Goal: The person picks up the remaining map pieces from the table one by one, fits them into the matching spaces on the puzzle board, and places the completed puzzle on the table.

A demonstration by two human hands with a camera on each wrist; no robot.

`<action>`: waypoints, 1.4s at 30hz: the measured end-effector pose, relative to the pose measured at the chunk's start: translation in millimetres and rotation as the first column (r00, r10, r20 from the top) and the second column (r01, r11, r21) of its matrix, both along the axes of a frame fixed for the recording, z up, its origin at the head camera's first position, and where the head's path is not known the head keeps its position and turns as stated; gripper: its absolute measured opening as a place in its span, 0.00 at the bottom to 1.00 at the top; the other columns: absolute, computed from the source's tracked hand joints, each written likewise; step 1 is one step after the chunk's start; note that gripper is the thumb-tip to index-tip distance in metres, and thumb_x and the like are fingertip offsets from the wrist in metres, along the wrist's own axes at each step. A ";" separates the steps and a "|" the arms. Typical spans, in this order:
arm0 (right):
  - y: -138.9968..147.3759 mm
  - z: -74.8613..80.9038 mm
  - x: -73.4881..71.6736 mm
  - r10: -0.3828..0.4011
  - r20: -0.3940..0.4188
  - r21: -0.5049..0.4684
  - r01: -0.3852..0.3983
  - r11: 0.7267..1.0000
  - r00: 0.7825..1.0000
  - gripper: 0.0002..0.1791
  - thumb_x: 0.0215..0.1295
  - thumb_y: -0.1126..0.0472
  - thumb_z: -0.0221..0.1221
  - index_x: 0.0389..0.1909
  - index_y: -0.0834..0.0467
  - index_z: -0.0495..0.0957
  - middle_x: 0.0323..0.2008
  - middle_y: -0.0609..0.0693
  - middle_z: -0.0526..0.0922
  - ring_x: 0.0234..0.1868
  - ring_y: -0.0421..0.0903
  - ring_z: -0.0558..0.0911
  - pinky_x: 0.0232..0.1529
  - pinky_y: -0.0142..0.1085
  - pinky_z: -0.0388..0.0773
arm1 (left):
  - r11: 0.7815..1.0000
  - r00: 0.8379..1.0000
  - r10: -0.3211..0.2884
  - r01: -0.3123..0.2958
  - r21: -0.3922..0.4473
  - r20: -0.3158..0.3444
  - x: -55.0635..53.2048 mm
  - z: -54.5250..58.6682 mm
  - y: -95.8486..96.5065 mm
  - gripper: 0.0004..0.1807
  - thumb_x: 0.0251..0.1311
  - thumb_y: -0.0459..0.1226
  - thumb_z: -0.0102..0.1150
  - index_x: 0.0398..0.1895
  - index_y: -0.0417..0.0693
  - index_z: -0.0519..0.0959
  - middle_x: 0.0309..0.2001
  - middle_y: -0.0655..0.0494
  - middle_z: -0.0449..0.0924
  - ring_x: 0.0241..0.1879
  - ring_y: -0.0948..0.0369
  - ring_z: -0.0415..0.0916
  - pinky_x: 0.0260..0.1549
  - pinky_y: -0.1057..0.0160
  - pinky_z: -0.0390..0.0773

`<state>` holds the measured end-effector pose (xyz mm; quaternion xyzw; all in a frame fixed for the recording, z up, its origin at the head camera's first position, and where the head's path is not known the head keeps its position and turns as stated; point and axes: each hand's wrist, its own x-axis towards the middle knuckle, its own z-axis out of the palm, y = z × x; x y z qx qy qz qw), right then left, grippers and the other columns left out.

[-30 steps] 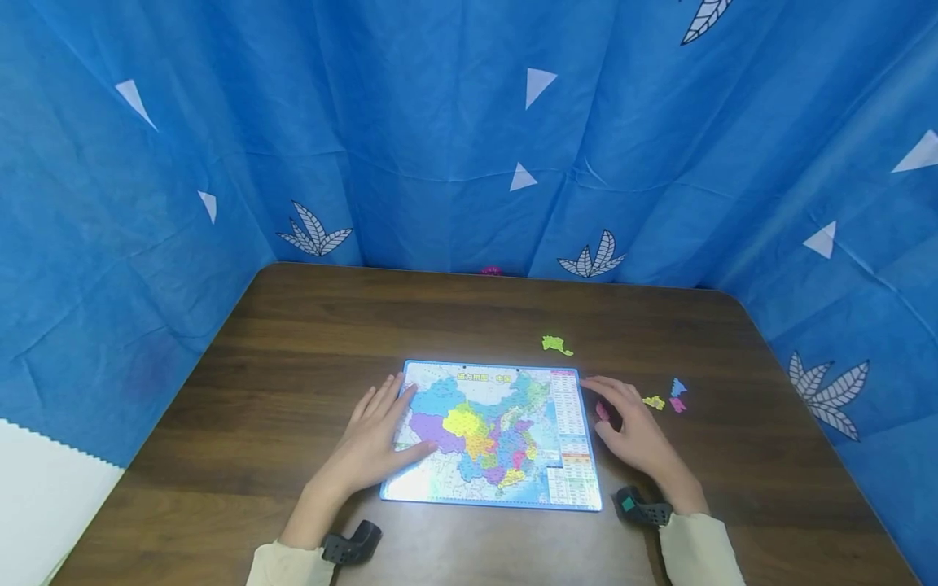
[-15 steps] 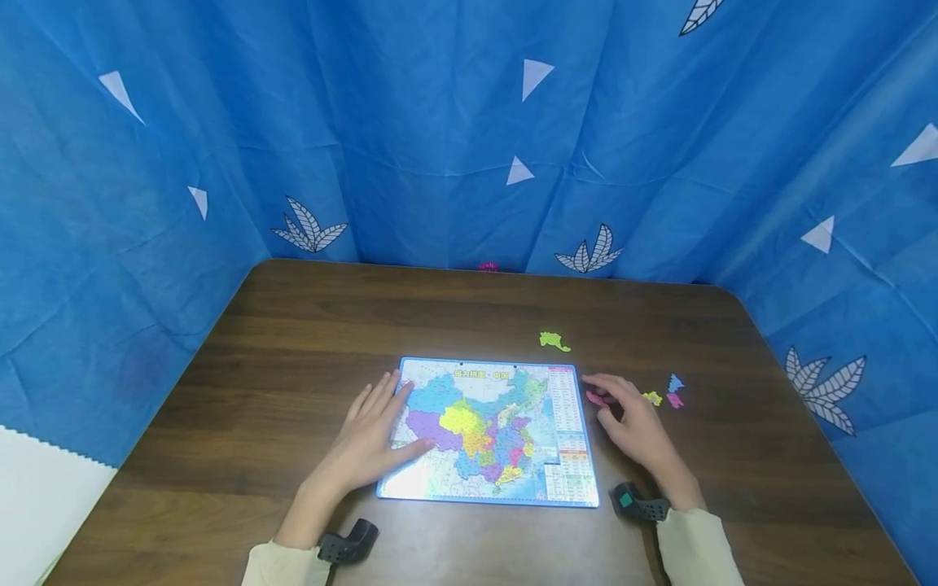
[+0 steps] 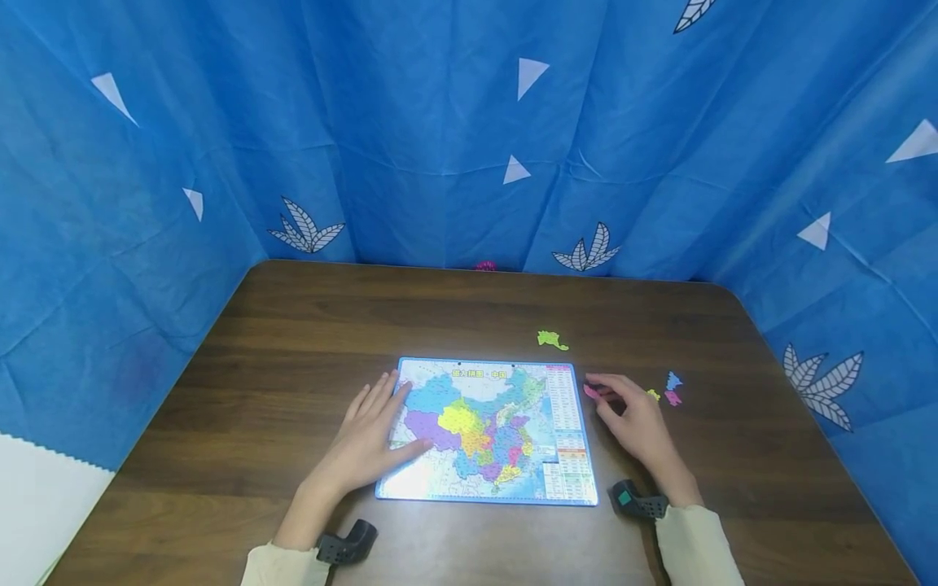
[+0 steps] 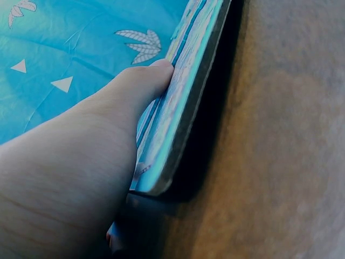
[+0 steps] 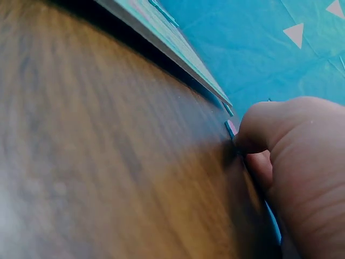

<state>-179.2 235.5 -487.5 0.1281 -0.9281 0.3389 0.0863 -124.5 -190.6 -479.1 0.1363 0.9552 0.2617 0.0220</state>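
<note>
A map puzzle board [image 3: 484,484] with a blue rim and coloured regions lies in the middle of the table. My left hand [image 3: 370,443] rests on its left side, fingers spread and thumb across the lower left of the map. In the left wrist view the thumb [image 4: 145,81] lies on the board's surface. Just off the right edge of the board, my right hand [image 3: 637,423] pinches a small pink puzzle piece [image 3: 590,392] between thumb and curled fingers. The right wrist view shows that pink piece [image 5: 232,128] at the fingertips, partly hidden by them.
A yellow-green puzzle piece [image 3: 552,339] lies beyond the board's top right. Right of my right hand are a blue piece [image 3: 673,380], another pink piece [image 3: 672,398] and a yellow piece [image 3: 653,394], partly covered. A blue curtain [image 3: 440,122] hangs behind the table.
The pink piece has shifted away from me and slightly left, to the tips of my right thumb and fingers, which have closed in on it. My left hand has stayed on the board.
</note>
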 end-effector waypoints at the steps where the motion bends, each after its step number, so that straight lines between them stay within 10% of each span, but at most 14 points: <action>1: 0.0 -0.4 0.1 -0.005 -0.009 -0.001 0.005 1.000 1.000 0.20 0.65 0.68 0.67 0.59 0.56 0.83 0.54 0.53 0.86 0.47 0.49 0.87 0.53 0.40 0.85 | 1.000 1.000 0.001 -0.001 0.000 0.000 0.1 -0.1 0.1 0.54 0.58 0.67 0.62 0.80 0.45 0.60 0.83 0.44 0.48 0.82 0.44 0.44 0.77 0.36 0.42; 5: 0.5 -1.5 0.2 -0.014 -0.037 0.006 0.014 1.000 0.999 0.19 0.65 0.68 0.68 0.57 0.55 0.84 0.53 0.52 0.87 0.46 0.48 0.86 0.51 0.36 0.85 | 1.000 1.000 -0.001 0.001 -0.004 -0.003 0.5 -0.1 0.5 0.55 0.58 0.67 0.61 0.80 0.45 0.60 0.83 0.44 0.48 0.82 0.44 0.44 0.77 0.36 0.42; 12: -1.3 -0.6 -0.4 -0.007 -0.033 0.018 0.008 1.000 0.999 0.20 0.65 0.66 0.68 0.58 0.56 0.83 0.55 0.55 0.86 0.54 0.56 0.82 0.55 0.57 0.82 | 1.000 1.000 -0.002 0.002 -0.006 -0.005 0.7 1.3 -0.3 0.55 0.58 0.67 0.62 0.81 0.44 0.59 0.83 0.43 0.48 0.82 0.44 0.43 0.77 0.36 0.42; 42: -1.1 0.2 -0.3 -0.003 0.052 0.046 0.000 0.999 0.999 0.25 0.67 0.65 0.64 0.65 0.54 0.79 0.58 0.56 0.84 0.58 0.57 0.78 0.59 0.60 0.78 | 1.000 1.000 -0.001 0.001 -0.011 0.011 -0.4 -0.1 0.2 0.55 0.59 0.67 0.62 0.81 0.45 0.59 0.83 0.43 0.47 0.82 0.44 0.42 0.78 0.36 0.41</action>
